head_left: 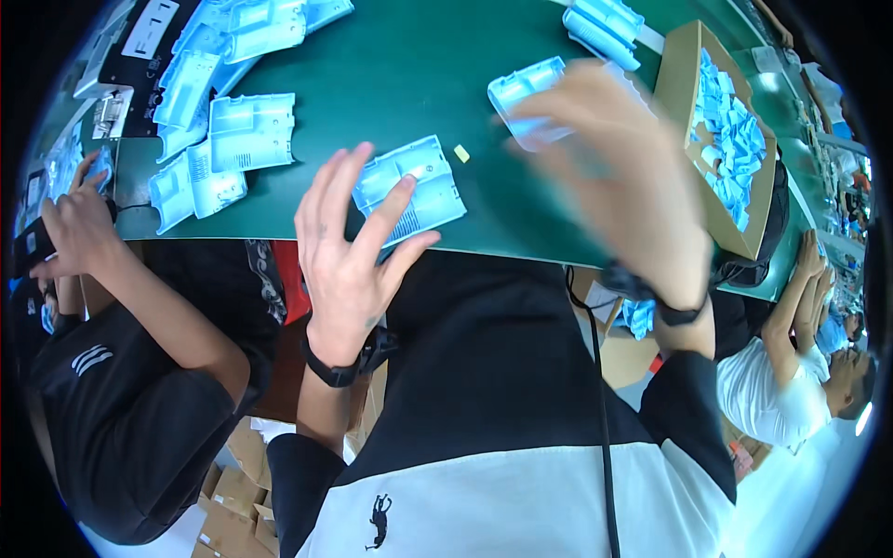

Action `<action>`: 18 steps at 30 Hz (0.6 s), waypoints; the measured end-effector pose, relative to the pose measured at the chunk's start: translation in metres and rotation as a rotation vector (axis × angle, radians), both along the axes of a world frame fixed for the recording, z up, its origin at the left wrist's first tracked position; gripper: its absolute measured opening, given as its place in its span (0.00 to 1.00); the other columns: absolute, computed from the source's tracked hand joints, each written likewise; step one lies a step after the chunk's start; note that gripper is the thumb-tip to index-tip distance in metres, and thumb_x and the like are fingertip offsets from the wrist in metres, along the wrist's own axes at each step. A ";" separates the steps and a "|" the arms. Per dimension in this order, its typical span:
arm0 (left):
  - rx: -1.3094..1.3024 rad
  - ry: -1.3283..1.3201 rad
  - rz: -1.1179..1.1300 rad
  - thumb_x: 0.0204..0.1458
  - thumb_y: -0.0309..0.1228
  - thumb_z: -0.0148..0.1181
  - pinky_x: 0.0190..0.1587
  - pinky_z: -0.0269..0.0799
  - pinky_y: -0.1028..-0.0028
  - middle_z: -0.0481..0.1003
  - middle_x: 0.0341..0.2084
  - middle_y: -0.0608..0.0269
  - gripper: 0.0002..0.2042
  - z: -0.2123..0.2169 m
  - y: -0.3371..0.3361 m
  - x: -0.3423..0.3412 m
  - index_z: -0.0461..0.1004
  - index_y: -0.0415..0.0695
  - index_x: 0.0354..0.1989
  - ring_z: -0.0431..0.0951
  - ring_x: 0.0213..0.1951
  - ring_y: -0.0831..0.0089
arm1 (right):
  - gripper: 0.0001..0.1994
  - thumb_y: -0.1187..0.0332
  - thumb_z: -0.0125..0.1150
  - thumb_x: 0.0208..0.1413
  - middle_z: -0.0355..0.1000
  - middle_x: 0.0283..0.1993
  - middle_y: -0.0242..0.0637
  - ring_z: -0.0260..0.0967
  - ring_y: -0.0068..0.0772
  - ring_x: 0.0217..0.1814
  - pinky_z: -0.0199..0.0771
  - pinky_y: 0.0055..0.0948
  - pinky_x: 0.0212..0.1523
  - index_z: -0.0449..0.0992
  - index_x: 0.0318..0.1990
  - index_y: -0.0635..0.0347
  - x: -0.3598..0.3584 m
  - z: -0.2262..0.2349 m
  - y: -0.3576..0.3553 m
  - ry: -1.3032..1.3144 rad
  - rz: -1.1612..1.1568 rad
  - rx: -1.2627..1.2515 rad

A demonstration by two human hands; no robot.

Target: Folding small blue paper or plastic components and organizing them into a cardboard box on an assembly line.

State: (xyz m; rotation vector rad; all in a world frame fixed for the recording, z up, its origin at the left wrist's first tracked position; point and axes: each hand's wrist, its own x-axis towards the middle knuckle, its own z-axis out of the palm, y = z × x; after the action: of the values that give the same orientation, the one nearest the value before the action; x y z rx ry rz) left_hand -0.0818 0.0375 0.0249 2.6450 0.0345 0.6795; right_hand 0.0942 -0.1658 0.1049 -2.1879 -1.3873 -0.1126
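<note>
The person's left hand [349, 251] lies with fingers spread and released on a pale blue plastic housing shell [416, 189], its fingertips resting on the shell's near left part; the shell sits flat at the near edge of the green table [409, 84]. The right hand [619, 181] is blurred with motion, and its fingers seem to close around a second pale blue shell [523, 98] held above the table to the right of the first (how firm the hold is cannot be told). A small pale yellow scrap [461, 153] lies on the green surface between the two shells.

At the far left, a loose heap of the same blue shells [228, 112] covers the table, and beside it stands a black tray with white rectangular labels [149, 28]. At the far right an open brown cardboard box [688, 74] is filled with small pale blue parts [735, 139], with more blue mouldings [605, 28] stacked just to its left.

A co-worker in a black shirt stands to the left, one hand [79, 219] at the table's left edge. Another person in a white shirt [781, 391] is at the right.
</note>
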 end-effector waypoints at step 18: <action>0.394 -0.022 0.417 0.57 0.30 0.69 0.67 0.65 0.50 0.74 0.61 0.52 0.23 0.046 0.046 0.084 0.77 0.48 0.63 0.78 0.59 0.56 | 0.10 0.71 0.70 0.63 0.77 0.36 0.38 0.75 0.30 0.36 0.75 0.30 0.43 0.76 0.45 0.65 0.091 -0.023 -0.236 0.309 -0.674 -0.368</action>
State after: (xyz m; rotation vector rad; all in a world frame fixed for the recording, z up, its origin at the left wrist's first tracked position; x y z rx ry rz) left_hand 0.0023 0.0840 0.0711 3.0402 0.5068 0.9287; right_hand 0.1852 -0.4019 0.0822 -2.7533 -0.4905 0.2477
